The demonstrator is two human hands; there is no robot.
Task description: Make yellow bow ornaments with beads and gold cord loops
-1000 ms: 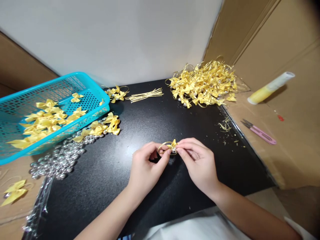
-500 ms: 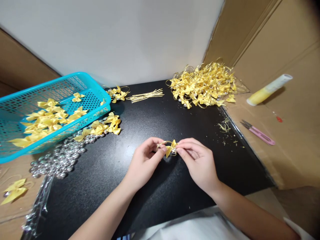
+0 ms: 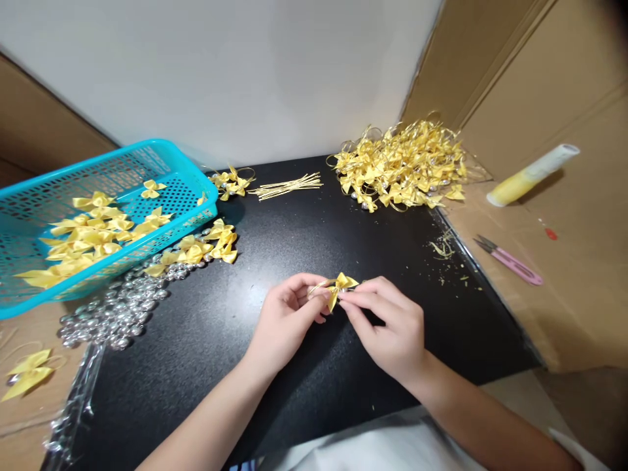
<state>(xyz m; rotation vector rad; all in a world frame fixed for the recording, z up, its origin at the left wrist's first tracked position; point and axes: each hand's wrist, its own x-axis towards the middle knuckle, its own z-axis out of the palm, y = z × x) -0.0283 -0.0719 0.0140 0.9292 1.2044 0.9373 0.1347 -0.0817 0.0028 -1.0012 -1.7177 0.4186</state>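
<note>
Between my two hands, just above the black tabletop, is a yellow ribbon bow with a gold cord loop and a small silver bell-like bead. My left hand pinches the bow's left side and the loop between thumb and fingers. At the bow's right side, my right hand closes thumb and index finger near the bead; the fingertips partly cover it. Several silver beads lie heaped at the left, with loose yellow bows on their far end.
A turquoise basket of yellow bows stands at the left. Gold cord pieces lie at the back, beside a heap of finished-looking bows. Pink thread snips and a yellow-white tube rest on cardboard at the right.
My right hand has turned and shifted its pinch lower, nearer the bead. The bow has tilted slightly between my hands; my left hand keeps its hold.
</note>
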